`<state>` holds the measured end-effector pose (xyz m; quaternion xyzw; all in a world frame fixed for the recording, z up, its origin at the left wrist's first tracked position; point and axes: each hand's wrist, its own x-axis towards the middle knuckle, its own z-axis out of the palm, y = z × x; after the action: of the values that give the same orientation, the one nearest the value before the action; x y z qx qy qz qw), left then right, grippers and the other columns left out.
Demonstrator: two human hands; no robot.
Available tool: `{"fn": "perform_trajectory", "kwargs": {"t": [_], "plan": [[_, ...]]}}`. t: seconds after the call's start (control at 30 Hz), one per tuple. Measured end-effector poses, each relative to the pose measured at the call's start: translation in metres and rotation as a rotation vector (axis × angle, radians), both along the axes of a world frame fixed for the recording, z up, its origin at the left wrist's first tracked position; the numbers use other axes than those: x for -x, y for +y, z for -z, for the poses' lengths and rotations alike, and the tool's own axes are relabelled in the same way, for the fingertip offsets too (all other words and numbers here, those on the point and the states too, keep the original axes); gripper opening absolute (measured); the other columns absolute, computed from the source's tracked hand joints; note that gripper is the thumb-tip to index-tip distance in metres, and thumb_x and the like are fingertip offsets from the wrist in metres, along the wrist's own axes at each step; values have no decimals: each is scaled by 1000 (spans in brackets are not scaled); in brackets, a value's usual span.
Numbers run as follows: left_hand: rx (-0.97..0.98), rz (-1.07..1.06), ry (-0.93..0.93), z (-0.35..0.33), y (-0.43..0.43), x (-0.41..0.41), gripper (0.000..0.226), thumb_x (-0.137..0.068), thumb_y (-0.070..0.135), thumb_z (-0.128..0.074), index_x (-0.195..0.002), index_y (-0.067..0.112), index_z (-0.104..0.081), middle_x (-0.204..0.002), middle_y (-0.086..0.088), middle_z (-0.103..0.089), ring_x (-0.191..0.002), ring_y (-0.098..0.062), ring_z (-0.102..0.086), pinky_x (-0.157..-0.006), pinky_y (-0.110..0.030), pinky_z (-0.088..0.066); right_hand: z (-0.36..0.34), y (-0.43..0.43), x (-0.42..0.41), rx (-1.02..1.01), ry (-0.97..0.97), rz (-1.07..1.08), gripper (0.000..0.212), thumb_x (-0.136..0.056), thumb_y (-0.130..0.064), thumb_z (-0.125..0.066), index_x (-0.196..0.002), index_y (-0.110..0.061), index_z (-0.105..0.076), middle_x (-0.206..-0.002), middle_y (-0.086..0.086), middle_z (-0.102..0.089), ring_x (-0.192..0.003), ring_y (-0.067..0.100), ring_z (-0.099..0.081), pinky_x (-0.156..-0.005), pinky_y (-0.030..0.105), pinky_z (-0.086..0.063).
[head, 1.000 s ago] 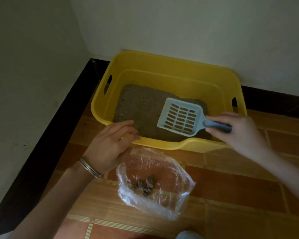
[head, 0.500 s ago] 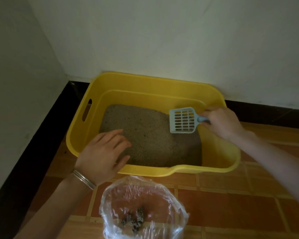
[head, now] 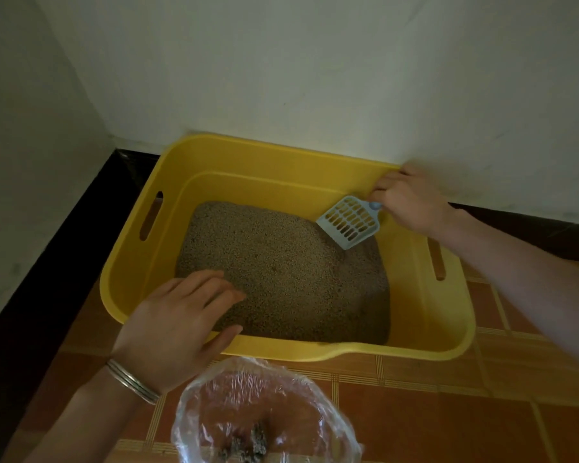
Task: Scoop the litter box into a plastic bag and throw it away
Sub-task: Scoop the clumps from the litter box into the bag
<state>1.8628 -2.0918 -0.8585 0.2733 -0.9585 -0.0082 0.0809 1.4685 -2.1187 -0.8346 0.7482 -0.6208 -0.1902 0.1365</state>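
A yellow litter box (head: 425, 329) stands on the floor in the corner, holding brown litter (head: 281, 269). My right hand (head: 411, 202) grips the handle of a pale blue slotted scoop (head: 350, 222) at the box's far right corner, with the scoop's blade tilted down onto the litter. My left hand (head: 178, 329) rests on the box's near rim, fingers relaxed and reaching over the litter. A clear plastic bag (head: 264, 412) stands open on the floor just in front of the box, with a few dark clumps (head: 248, 444) at its bottom.
White walls (head: 281, 61) meet in a corner behind and to the left of the box, with a black skirting (head: 57, 245) along the floor. Orange-brown tiles (head: 448, 412) cover the floor around the box and bag.
My right hand carried the scoop from the near right of the box to its far right corner and tipped the blade down onto the litter. My left hand stayed on the near rim.
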Motion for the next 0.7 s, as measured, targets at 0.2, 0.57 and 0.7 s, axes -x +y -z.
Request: {"fn": "perform_trajectory", "kwargs": {"t": [0.2, 0.57, 0.7], "plan": [[20, 5, 9, -1, 1, 1, 40, -85, 46, -42, -105, 22, -68, -101, 7, -67, -107, -17, -60, -71, -32, -51, -1, -13, -3, -144, 86, -113, 29, -85, -13, -55, -110, -24, -65, -110, -4, -63, -106, 19, -51, -87, 31, -28], [20, 6, 3, -1, 2, 1, 37, -85, 45, -44, -103, 23, -68, -100, 8, -66, -107, -16, -60, -70, -29, -49, -4, -34, 0, -375, 36, -284, 27, -88, -27, -58, -114, -31, -64, -106, -11, -62, -104, 9, -52, -89, 27, -23], [21, 6, 2, 1, 2, 0, 37, -85, 44, -44, -103, 23, -68, -100, 8, -66, -108, -17, -60, -70, -30, -49, -2, -35, 1, -420, -15, -289, 30, -88, -28, -58, -118, -30, -62, -111, -9, -62, -108, 10, -51, -92, 27, -22]]}}
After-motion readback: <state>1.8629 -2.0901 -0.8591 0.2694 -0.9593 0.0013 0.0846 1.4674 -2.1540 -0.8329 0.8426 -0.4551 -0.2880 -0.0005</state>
